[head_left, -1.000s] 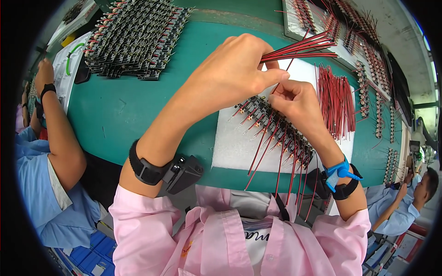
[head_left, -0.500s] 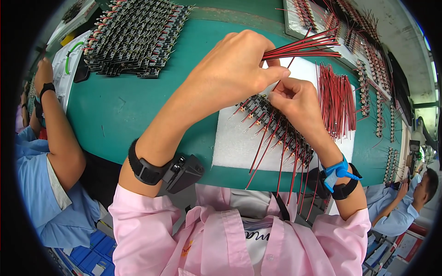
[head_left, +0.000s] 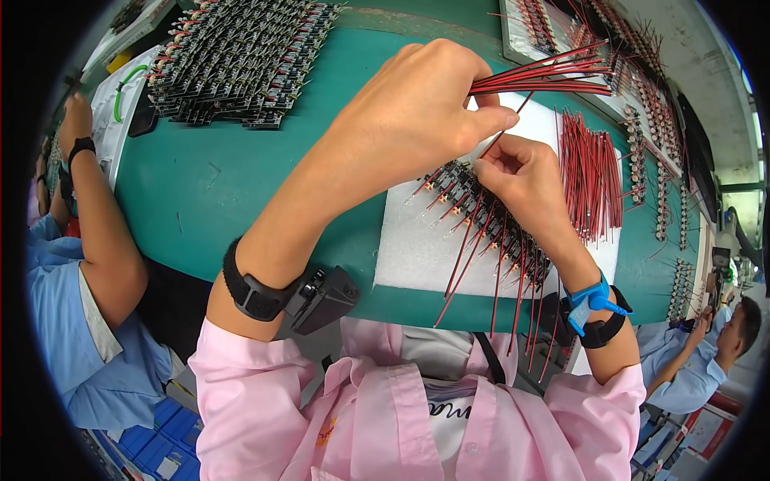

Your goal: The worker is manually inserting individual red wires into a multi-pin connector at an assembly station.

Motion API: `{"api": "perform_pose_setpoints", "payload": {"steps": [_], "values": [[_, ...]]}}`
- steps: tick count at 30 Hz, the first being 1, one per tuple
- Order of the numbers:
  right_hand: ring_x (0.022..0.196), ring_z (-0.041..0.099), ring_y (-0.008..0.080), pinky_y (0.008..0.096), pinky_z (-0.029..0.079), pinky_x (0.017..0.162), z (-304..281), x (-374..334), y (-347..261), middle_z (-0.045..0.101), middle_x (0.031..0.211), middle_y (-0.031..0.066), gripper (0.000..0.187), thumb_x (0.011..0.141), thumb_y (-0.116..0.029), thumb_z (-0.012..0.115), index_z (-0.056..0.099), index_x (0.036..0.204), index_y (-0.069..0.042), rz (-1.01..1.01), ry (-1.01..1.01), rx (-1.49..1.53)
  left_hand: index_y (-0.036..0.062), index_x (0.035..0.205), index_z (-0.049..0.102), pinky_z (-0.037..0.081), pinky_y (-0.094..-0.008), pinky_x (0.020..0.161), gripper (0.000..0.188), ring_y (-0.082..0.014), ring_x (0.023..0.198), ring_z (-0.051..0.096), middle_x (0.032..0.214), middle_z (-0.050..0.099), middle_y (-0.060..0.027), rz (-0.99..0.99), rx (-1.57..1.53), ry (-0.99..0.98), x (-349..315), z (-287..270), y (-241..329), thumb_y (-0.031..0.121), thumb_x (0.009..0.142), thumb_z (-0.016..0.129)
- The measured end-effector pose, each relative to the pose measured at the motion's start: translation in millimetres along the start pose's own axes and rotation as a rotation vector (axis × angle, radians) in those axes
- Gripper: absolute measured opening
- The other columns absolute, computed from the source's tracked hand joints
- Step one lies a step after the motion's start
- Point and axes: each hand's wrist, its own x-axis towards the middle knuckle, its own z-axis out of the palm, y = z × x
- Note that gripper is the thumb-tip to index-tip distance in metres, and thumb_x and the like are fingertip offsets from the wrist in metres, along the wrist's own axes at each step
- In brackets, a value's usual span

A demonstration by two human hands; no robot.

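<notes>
My left hand [head_left: 441, 100] is closed around a bundle of red and black wires [head_left: 549, 76], whose free ends fan out to the right. Just below it, my right hand [head_left: 525, 172] pinches a single dark wire [head_left: 520, 108] that slants up past my left thumb. Under both hands a row of small circuit boards [head_left: 481, 212] lies on a white foam pad [head_left: 405, 252]. Red and black wires from that row trail over the pad's near edge toward me. My right fingers partly hide the boards at the row's far end.
A pile of red and black wires [head_left: 591, 176] rests on the pad's right side. Stacked circuit boards [head_left: 241, 64] stand far left on the green table [head_left: 184, 192]. Strips of small parts [head_left: 659, 128] lie at the right. Co-workers sit on both sides.
The pinched wire's upper end has come down closer to my hands. Both hands stay near each other, still holding wires. The whole view has shifted slightly.
</notes>
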Motion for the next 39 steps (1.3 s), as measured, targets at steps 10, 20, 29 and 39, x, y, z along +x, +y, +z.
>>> {"api": "perform_pose_setpoints", "payload": {"steps": [10, 20, 29, 39], "values": [[0.055, 0.044, 0.0064, 0.0208, 0.037, 0.051, -1.2, -3.5, -3.5, 0.054, 0.059, 0.002, 0.008, 0.068, -0.004, 0.058, 0.057, 0.07, 0.004, -0.204, 0.032, -0.114, -0.0035, 0.07, 0.059, 0.031, -0.0252, 0.042, 0.025, -0.0093, 0.047, 0.043, 0.049, 0.045, -0.0057, 0.078, -0.186, 0.197, -0.2, -1.9, 0.9, 0.02, 0.066, 0.064], [0.056, 0.046, 0.0081, 0.0215, 0.038, 0.053, -4.1, -4.0, -5.9, 0.055, 0.062, 0.0042, 0.009, 0.068, -0.005, 0.059, 0.06, 0.072, 0.003, -0.17, 0.016, -0.142, -0.0011, 0.06, 0.049, 0.023, -0.0189, 0.04, 0.027, -0.0009, 0.048, 0.031, 0.051, 0.04, 0.0057, 0.082, -0.516, 0.348, -4.4, -9.6, 16.9, 0.016, 0.08, 0.053], [0.056, 0.047, 0.0082, 0.0213, 0.039, 0.053, -4.5, -5.2, -4.5, 0.056, 0.063, 0.0043, 0.008, 0.068, -0.005, 0.059, 0.06, 0.072, 0.002, -0.211, 0.029, -0.12, 0.0087, 0.053, 0.037, 0.017, -0.0206, 0.036, 0.04, -0.0022, 0.04, 0.025, 0.045, 0.031, 0.0062, 0.156, -0.563, 0.547, -2.4, -14.3, 13.3, 0.028, 0.087, 0.044], [0.056, 0.047, 0.0073, 0.0207, 0.038, 0.053, -2.9, -4.3, -2.6, 0.056, 0.063, 0.0033, 0.007, 0.068, -0.005, 0.059, 0.059, 0.071, 0.002, -0.191, 0.034, -0.123, 0.0103, 0.053, 0.037, 0.018, -0.0205, 0.034, 0.041, -0.0041, 0.036, 0.026, 0.041, 0.032, 0.0026, 0.201, -0.25, 0.744, -10.7, -29.3, 24.1, 0.03, 0.089, 0.038]]}}
